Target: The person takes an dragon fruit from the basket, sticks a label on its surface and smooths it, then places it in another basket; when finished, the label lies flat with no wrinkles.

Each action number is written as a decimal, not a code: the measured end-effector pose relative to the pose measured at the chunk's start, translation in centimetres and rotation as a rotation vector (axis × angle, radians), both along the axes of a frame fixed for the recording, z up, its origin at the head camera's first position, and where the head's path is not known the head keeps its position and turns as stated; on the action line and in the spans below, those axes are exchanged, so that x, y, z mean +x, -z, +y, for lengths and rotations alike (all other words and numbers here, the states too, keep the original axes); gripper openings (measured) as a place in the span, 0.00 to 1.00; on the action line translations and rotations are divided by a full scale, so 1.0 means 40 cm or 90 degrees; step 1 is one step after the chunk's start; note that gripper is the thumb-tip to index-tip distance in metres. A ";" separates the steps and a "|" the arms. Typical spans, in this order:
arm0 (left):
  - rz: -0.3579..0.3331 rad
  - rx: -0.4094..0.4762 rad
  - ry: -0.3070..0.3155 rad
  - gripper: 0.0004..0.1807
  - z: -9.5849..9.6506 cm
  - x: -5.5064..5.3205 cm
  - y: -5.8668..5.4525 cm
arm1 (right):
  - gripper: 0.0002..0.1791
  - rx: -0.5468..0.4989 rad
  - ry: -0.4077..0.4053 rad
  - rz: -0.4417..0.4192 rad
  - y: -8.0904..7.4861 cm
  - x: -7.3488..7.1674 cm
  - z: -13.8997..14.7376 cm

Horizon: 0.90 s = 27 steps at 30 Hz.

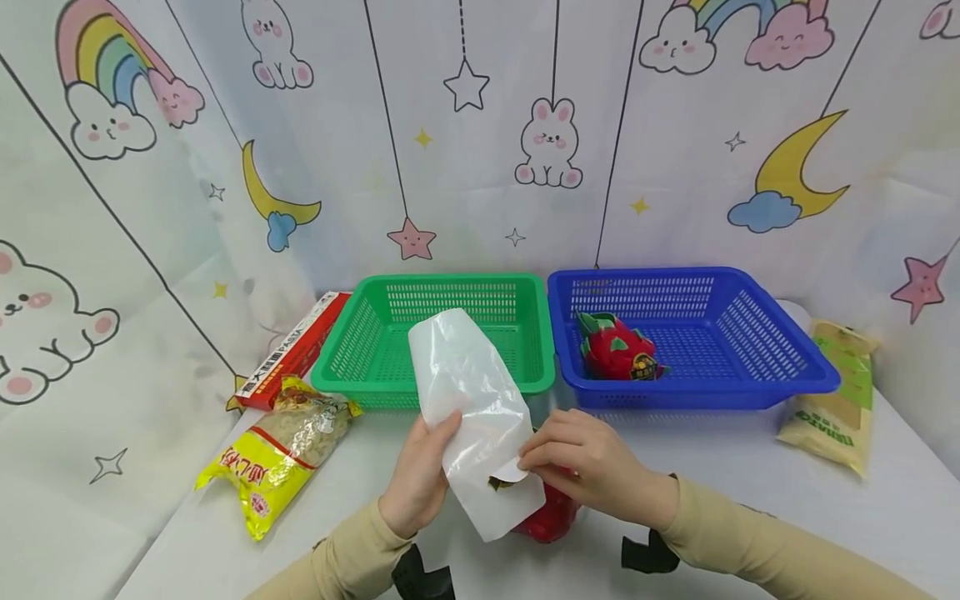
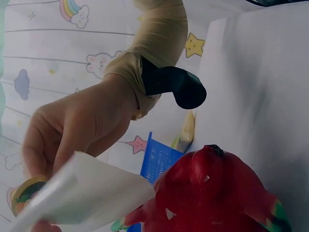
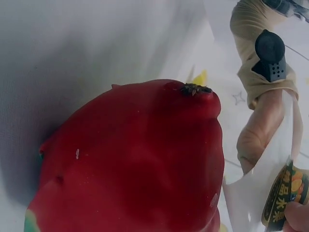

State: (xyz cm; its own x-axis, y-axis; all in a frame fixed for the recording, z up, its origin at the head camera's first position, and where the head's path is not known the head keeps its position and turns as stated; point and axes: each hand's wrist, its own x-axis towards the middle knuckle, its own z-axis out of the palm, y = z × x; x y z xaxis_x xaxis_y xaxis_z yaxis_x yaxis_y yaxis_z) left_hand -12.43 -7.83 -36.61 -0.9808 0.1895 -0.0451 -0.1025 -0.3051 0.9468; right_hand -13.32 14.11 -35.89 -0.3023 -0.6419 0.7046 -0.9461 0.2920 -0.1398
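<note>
My left hand (image 1: 422, 477) grips a glossy white sticker sheet (image 1: 468, 392), its thumb across the front. On the right edge of the sheet, my right hand (image 1: 596, 458) pinches a fruit sticker (image 3: 280, 200), dark with a gold rim and small fruit pictures. Around it the white sheet is bent up, as the left wrist view shows. A red dragon fruit (image 3: 130, 154) with green-tipped scales rests on the table just below both hands. The sheet partly covers it in the head view.
Behind the hands stand a green basket (image 1: 330, 379) and a blue basket (image 1: 705, 396), the latter holding another dragon fruit (image 1: 615, 346) with a similar sticker. A yellow snack bag (image 1: 281, 454) and a red pasta box (image 1: 292, 354) lie left; a beige-green bag (image 1: 836, 400) lies right.
</note>
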 end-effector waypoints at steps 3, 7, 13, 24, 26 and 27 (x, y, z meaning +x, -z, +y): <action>0.006 0.007 -0.002 0.22 -0.003 0.000 -0.005 | 0.05 -0.001 -0.006 0.012 0.000 0.000 0.003; 0.006 0.018 -0.005 0.21 -0.007 0.000 -0.011 | 0.04 0.000 -0.010 0.018 -0.001 0.000 0.006; 0.006 0.031 -0.013 0.22 -0.018 0.001 -0.014 | 0.04 0.018 -0.006 0.000 0.002 0.005 0.008; 0.023 0.060 -0.044 0.23 -0.043 -0.004 -0.018 | 0.08 0.017 -0.016 0.018 0.010 0.003 0.017; 0.015 0.058 -0.047 0.23 -0.049 -0.001 -0.017 | 0.09 0.014 -0.022 0.027 0.011 0.002 0.018; 0.011 0.056 -0.049 0.23 -0.052 0.000 -0.015 | 0.09 0.011 -0.025 0.031 0.011 0.002 0.019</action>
State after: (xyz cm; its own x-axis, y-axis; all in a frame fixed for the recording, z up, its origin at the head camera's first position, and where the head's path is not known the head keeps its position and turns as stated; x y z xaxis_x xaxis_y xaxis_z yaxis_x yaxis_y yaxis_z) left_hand -12.44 -9.91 -36.00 -0.9931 0.1161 -0.0151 -0.0599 -0.3931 0.9175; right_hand -13.25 14.88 -36.34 -0.2422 -0.6651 0.7064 -0.9624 0.2569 -0.0881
